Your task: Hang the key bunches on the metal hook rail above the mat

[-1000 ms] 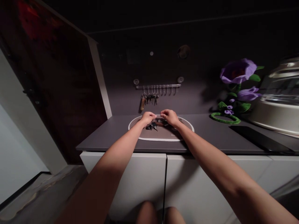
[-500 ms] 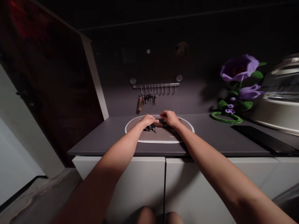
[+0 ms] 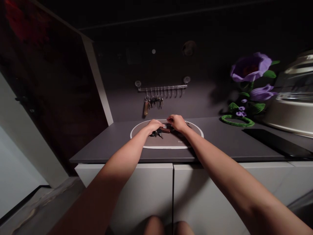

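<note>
An oval mat point(image 3: 168, 144) with a white rim lies on the dark counter, and both my hands are over it. My left hand point(image 3: 155, 126) is closed at a bunch of dark keys point(image 3: 160, 133); what its fingertips pinch is too small to name. Beside its fingers lies a reddish-brown key fob point(image 3: 165, 130). My right hand point(image 3: 177, 122) is closed just to the right, fingers curled, its grip hidden. More metal keys point(image 3: 187, 124) show partly behind it. On the wall, a clear hook rail point(image 3: 162, 88) bears several hanging keys point(image 3: 156, 101) and a brown fob point(image 3: 146, 108).
Purple flowers point(image 3: 251, 70) with a green ring base point(image 3: 237, 121) stand at the right of the counter point(image 3: 102, 143). Near them are a black flat object point(image 3: 275, 143) and a large cream appliance point(image 3: 290, 114). White cabinet doors point(image 3: 144, 192) are below the counter.
The camera view has shifted slightly. My left hand has moved very little at the keys, and my right hand stays closed in nearly the same place.
</note>
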### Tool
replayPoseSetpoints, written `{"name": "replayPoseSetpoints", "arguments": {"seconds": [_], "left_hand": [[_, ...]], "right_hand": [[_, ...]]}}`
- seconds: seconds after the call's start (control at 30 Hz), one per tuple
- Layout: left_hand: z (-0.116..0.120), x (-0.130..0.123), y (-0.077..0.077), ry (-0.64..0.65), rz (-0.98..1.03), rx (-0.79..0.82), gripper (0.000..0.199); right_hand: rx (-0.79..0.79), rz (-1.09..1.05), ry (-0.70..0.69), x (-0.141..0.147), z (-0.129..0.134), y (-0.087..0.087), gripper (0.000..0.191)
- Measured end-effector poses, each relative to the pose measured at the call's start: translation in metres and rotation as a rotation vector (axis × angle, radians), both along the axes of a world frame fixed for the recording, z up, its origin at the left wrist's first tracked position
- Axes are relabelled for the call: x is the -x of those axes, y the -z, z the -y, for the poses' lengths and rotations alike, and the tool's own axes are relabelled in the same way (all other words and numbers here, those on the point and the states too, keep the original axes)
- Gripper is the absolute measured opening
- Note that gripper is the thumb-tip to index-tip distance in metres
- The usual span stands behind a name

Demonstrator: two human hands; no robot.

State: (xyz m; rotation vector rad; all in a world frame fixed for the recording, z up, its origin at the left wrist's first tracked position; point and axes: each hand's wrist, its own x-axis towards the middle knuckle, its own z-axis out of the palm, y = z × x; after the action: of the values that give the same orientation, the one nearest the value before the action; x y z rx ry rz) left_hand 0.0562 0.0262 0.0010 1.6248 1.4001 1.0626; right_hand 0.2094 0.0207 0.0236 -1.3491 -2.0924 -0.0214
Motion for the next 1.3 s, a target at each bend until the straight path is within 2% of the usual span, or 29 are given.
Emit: {"name": "replayPoseSetpoints", "arguments": {"seconds": [0.3, 0.73, 0.93, 1.07, 1.3], "left_hand": [[-0.002, 0.001, 0.004, -0.006, 0.161, -0.02, 0.01], [0.008, -0.001, -0.003, -0.073, 0.341, -0.056, 0.01], [0.004, 0.0, -0.004, -0.035, 0.453, -0.067, 0.009], [0.0, 0.003, -0.007, -0.011, 0.571, -0.097, 0.015], [0.0, 0.008, -0.016, -0.013, 0.82, -0.049, 0.008]], "right_hand": [[-0.002, 0.012, 0.018, 0.0, 0.003, -0.002, 0.02], [-0.036, -0.054, -0.002, 0.001, 0.003, -0.002, 0.02], [-0.049, -0.073, -0.006, 0.001, 0.003, -0.003, 0.021], [-0.07, -0.105, -0.013, 0.001, 0.004, -0.004, 0.022], [-0.105, -0.214, -0.039, 0.003, 0.008, -0.007, 0.02]]}}
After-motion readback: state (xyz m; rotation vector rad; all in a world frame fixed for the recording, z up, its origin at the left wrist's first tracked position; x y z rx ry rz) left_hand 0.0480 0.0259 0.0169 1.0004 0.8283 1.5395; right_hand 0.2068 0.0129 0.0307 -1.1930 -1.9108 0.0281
